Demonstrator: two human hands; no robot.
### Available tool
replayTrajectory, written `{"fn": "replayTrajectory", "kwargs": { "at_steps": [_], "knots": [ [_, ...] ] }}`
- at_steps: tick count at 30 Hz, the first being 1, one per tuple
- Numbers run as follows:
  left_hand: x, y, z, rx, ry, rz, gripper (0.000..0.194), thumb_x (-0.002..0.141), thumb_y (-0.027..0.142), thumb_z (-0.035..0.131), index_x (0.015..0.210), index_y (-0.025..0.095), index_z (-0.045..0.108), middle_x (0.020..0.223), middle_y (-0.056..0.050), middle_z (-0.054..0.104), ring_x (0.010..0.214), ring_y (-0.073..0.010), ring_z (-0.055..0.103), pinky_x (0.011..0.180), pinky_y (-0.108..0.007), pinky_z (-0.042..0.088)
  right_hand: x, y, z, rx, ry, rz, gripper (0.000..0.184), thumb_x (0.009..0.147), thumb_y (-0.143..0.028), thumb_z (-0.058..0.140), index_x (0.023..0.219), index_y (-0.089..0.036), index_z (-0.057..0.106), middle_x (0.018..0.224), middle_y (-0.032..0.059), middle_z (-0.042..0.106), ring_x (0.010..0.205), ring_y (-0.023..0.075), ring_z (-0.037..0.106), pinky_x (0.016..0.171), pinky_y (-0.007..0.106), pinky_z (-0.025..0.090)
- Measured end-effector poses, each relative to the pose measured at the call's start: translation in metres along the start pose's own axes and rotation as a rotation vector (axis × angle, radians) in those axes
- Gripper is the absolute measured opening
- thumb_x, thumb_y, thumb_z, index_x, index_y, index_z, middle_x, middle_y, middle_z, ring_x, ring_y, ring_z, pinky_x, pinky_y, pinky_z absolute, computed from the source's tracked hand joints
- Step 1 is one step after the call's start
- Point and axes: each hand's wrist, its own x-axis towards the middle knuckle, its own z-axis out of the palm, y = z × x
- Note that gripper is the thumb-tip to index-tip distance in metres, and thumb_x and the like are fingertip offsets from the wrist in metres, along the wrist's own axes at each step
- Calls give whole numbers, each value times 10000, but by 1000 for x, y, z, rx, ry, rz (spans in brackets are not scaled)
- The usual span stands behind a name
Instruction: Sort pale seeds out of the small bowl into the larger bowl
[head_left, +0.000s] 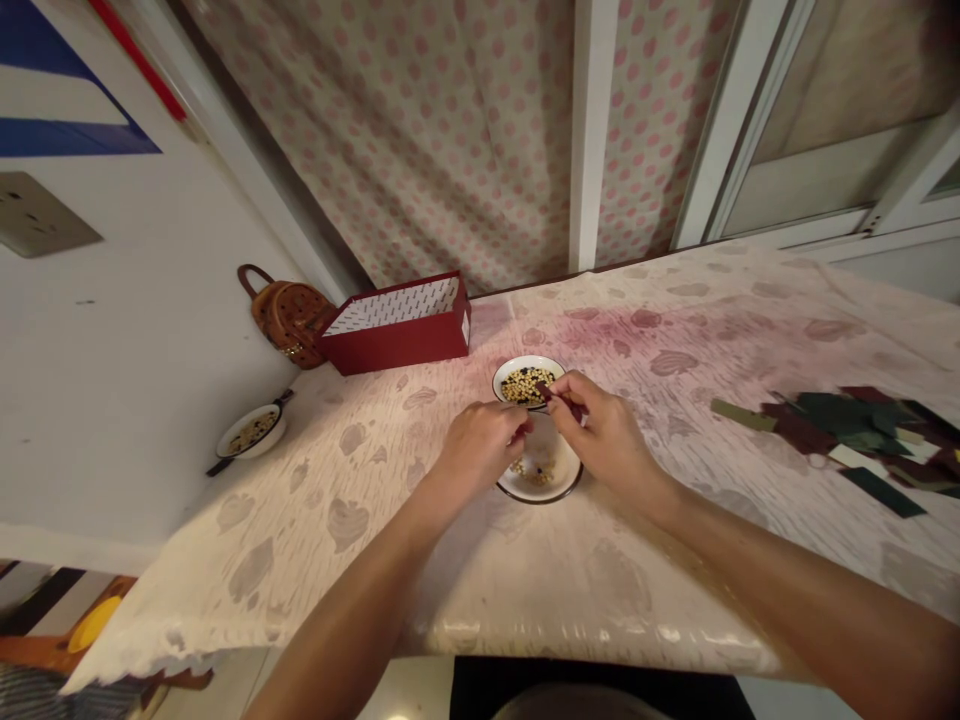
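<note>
My left hand [478, 447] and my right hand [604, 435] meet above a white rimmed bowl [541, 487] holding a few pale seeds. My right fingers pinch a dark red strip [564, 399], probably of card. A small dark red piece [521, 431] shows at my left fingertips, though its shape is unclear. Just beyond them, a smaller white bowl [527, 378] holds pale and dark seeds, and my right fingers nearly overlap its rim. My hands hide part of both bowls.
A leaf-patterned, stained tablecloth [337, 525] covers the table. A pile of green and dark red strips [847, 430] lies to the right. A red box [397, 325], a studded brown bag [289, 320] and a small white handled dish of seeds [251, 432] stand to the left.
</note>
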Motion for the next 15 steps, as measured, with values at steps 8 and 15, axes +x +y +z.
{"fn": "replayTrajectory", "kwargs": {
  "at_steps": [8, 15],
  "knots": [
    [6, 6, 8, 64, -105, 115, 154, 850, 133, 584, 841, 176, 731, 875, -62, 766, 826, -240, 707, 812, -369, 508, 0, 5, 2, 9, 27, -13, 69, 924, -262, 509, 902, -218, 557, 729, -4, 637, 649, 168, 592, 639, 286, 395],
    [9, 9, 11, 120, -115, 114, 122, 811, 119, 583, 819, 158, 698, 866, -85, 759, 806, -260, 711, 781, -382, 524, 1, 5, 2, 11, 24, -10, 79, 921, -269, 502, 907, -216, 559, 733, -1, 637, 653, 173, 591, 642, 290, 399]
  ]
}}
